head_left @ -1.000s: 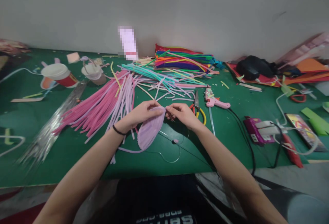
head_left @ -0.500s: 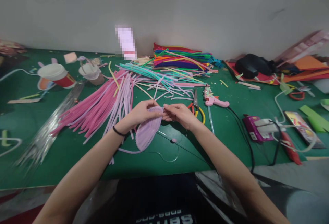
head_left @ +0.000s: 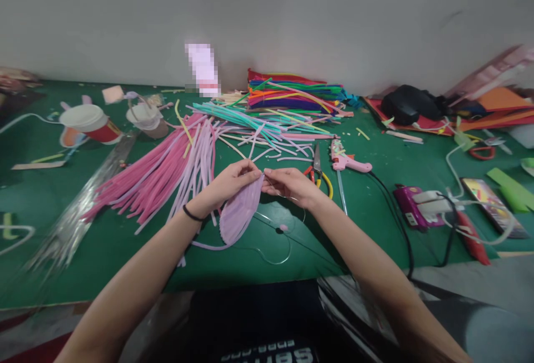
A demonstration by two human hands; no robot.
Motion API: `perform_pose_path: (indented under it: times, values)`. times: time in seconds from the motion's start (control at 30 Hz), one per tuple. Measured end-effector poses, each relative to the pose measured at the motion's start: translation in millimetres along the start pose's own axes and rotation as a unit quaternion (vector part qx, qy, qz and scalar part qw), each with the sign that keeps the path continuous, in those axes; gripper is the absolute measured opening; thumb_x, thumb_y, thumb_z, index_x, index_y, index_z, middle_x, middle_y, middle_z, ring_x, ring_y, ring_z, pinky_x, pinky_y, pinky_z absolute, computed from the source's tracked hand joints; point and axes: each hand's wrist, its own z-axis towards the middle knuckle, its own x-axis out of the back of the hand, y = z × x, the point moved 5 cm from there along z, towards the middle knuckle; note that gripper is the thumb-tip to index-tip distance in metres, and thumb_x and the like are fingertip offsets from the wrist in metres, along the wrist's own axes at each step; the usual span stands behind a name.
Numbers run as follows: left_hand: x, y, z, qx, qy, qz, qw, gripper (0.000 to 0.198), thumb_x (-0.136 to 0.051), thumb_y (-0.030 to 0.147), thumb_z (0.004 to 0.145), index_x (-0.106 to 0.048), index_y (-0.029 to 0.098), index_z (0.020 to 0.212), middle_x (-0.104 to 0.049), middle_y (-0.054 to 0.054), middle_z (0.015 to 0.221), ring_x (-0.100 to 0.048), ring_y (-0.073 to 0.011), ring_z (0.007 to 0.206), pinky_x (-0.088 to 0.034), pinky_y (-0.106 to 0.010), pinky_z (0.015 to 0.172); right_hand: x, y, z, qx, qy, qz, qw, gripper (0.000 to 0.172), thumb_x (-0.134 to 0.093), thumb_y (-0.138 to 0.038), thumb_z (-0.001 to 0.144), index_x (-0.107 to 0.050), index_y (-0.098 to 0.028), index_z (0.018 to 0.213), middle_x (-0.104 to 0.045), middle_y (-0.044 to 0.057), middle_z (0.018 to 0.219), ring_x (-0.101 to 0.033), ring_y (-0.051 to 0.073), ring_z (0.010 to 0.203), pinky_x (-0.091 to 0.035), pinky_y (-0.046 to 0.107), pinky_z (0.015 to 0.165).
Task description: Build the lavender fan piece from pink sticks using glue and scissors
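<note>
A lilac petal-shaped piece (head_left: pixel 241 214), made of pipe cleaners laid side by side, hangs from my left hand (head_left: pixel 236 179). My left thumb and fingers pinch it near its narrow upper end. One lilac stem trails from its lower edge to the left. Close beside that tip, my right hand (head_left: pixel 290 184) has thumb and forefinger pinched on a thin wire (head_left: pixel 280 194), which runs across the palm side and loops down. The exact spot where the wire meets the tip is too small to make out.
Pink and lilac pipe cleaners (head_left: pixel 154 177) lie left, with coloured bundles (head_left: pixel 292 96) behind. Pliers-like cutters (head_left: pixel 317 171) and a pink glue gun (head_left: pixel 348 163) are right of my hands. Further right sits a purple power adapter (head_left: pixel 411 207) with cords. Cups (head_left: pixel 89 121) stand left.
My left fingers have shifted slightly on the petal-shaped piece, closer to its tip. More of the thin wire now shows across my right hand.
</note>
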Motion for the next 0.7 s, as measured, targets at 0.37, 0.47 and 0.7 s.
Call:
perform_pose_path:
  times: [0.37, 0.47, 0.7]
  values:
    - [6.5, -8, 10, -0.040, 0.013, 0.032, 0.999, 0.023, -0.059, 0.040, 0.083, -0.057, 0.017, 0.077, -0.056, 0.001, 0.071, -0.052, -0.0119, 0.066, -0.041, -0.024, 0.060, -3, -4, -3, -0.039, 0.012, 0.027, 0.999, 0.009, -0.068, -0.020, 0.084, -0.071, -0.012, 0.084, -0.074, 0.009, 0.082, -0.070, 0.012, 0.074, -0.060, 0.019, 0.068]
    - [9.0, -6, 11, -0.074, 0.048, 0.137, 0.987, 0.024, -0.055, 0.040, 0.088, -0.060, 0.017, 0.088, -0.064, -0.003, 0.085, -0.061, -0.0162, 0.080, -0.048, -0.029, 0.070, 3, -8, -1, 0.011, 0.027, -0.066, 0.997, 0.011, -0.072, -0.023, 0.080, -0.071, -0.012, 0.083, -0.074, 0.008, 0.081, -0.070, 0.012, 0.072, -0.059, 0.020, 0.068]
    - [-9.3, -2, -37, -0.214, -0.007, 0.443, 0.871, 0.044, -0.036, 0.041, 0.099, -0.050, 0.016, 0.133, -0.045, -0.012, 0.147, -0.034, -0.0245, 0.140, -0.029, -0.044, 0.115, 8, -18, -2, 0.184, 0.101, -0.452, 0.867, 0.011, -0.069, -0.027, 0.080, -0.069, -0.016, 0.082, -0.069, 0.002, 0.069, -0.064, 0.013, 0.059, -0.051, 0.027, 0.060]
